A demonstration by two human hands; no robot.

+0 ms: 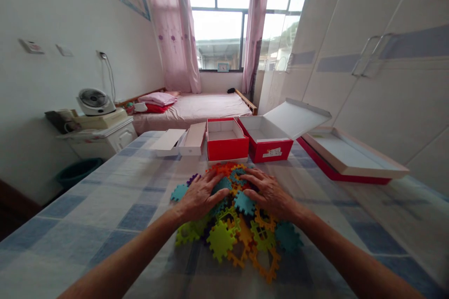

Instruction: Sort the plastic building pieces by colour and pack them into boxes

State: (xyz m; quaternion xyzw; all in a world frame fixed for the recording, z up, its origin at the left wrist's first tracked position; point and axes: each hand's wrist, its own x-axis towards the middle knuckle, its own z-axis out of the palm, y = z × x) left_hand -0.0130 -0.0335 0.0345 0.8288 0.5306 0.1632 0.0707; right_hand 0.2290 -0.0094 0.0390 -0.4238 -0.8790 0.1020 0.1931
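A heap of plastic gear-shaped building pieces in green, yellow, orange, blue, red and purple lies on the table in front of me. My left hand (201, 190) rests on the left side of the heap, palm down with fingers spread. Across from it, my right hand (268, 191) lies on the right side, its fingers stretched out over the pieces. Between the hands are a blue gear piece (244, 202) and several yellow ones. Nearer to me sit a green gear piece (220, 240) and an orange piece (268, 268). Pieces under my palms are hidden.
Behind the heap stand an open red box (228, 148), a red box with its lid raised (270, 150) and small white boxes (192, 142). A shallow box (365, 170) lies at the right. The checked tablecloth (140, 215) covers the table; a bed (206, 105) is beyond.
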